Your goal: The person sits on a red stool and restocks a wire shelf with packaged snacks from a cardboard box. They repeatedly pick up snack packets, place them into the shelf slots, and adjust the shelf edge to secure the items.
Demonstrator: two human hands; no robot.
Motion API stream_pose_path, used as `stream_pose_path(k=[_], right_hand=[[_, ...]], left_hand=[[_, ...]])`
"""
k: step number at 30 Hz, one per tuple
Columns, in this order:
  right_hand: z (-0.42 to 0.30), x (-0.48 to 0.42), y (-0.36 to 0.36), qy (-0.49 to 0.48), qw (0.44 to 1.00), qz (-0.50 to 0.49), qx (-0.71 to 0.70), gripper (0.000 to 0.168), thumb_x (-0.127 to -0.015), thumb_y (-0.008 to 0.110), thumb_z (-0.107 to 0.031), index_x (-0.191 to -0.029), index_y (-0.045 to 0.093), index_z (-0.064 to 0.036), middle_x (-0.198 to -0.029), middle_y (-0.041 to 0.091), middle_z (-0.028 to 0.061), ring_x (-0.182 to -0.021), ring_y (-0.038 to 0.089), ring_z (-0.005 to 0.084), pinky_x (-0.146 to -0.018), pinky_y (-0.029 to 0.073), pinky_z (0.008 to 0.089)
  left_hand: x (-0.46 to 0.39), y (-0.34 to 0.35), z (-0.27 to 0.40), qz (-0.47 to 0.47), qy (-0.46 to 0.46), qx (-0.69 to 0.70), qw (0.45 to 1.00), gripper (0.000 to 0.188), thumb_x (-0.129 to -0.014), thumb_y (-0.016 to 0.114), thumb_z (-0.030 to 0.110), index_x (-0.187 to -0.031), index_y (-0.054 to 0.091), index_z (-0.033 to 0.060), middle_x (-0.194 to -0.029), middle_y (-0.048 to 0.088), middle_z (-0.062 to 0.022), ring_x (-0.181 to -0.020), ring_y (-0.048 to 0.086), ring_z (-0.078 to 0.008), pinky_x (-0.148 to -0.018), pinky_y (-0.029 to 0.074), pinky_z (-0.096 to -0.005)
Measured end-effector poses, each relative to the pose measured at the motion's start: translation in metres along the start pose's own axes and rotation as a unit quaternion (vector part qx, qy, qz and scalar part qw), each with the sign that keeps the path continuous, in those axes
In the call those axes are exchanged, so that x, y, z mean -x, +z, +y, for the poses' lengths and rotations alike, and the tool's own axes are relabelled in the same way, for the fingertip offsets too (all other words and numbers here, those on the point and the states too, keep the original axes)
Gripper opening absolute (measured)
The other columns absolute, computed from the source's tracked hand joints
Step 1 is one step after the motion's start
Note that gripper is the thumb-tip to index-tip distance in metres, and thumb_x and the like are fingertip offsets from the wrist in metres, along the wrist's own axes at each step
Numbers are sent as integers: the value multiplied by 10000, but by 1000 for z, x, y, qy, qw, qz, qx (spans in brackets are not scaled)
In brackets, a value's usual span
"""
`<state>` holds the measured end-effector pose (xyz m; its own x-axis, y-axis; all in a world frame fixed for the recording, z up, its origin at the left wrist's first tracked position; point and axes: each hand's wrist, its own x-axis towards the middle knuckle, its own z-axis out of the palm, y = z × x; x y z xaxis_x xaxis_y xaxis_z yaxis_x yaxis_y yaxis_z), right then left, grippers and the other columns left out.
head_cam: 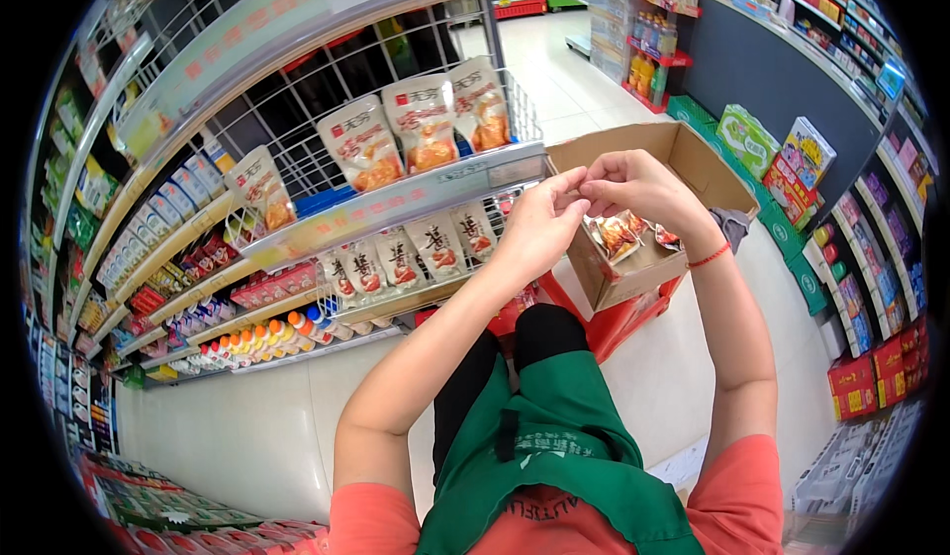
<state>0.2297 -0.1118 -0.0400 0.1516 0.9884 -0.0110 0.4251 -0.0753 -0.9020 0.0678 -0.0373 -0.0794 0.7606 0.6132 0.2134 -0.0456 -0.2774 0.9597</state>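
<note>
My left hand (pixel 548 214) and my right hand (pixel 637 190) meet at the fingertips above an open cardboard box (pixel 646 280). I see nothing between the fingers, though some of them are hidden. Several shiny snack packets (pixel 616 237) lie inside the box, partly covered by my right hand and wrist. To the left, a wire shelf basket (pixel 523 110) holds three upright white snack pouches (pixel 421 125) close together at its right end. A single similar pouch (pixel 263 188) leans at the left end, apart from them.
A lower wire basket holds several white pouches (pixel 401 258). Colourful-capped bottles (pixel 289 332) line the bottom shelf. The box rests on a red support (pixel 631 321). A dark cloth (pixel 731 227) hangs at the box's right side. Farther right stands a grey counter (pixel 772 73) with green crates (pixel 787 243) along its base.
</note>
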Motion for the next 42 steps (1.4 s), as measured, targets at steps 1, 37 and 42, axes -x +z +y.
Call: stream_pose_path(k=[1,37,42], right_hand=[[7,1,-5,6,1000,2,-3,222,-894,630,-205,-920,641,16,-820,677,61,-743,662,98,-652,527,210],[219,-90,-27,146,952,-57,262,233,-790,595,-28,-968,652,111,-946,661,286,-817,689,372,-631,553,437],[203,-80,-25,137,949,-22,282,247,-767,619,-83,-969,690,42,-911,677,258,-852,680,350,-729,529,412]], left_hand=[[-5,9,-4,-1,-12,12,1000,469,-937,559,99,-1366,439,-50,-1262,593,-134,-1143,577,-159,-971,445,-283],[-120,131,-144,86,-475,230,845,505,-987,307,452,-1188,497,30,-997,644,-186,-848,652,-261,-754,501,-420],[-123,129,-148,73,-509,205,833,588,-982,271,541,-1301,472,90,-1171,623,-179,-1063,591,-253,-993,341,-490]])
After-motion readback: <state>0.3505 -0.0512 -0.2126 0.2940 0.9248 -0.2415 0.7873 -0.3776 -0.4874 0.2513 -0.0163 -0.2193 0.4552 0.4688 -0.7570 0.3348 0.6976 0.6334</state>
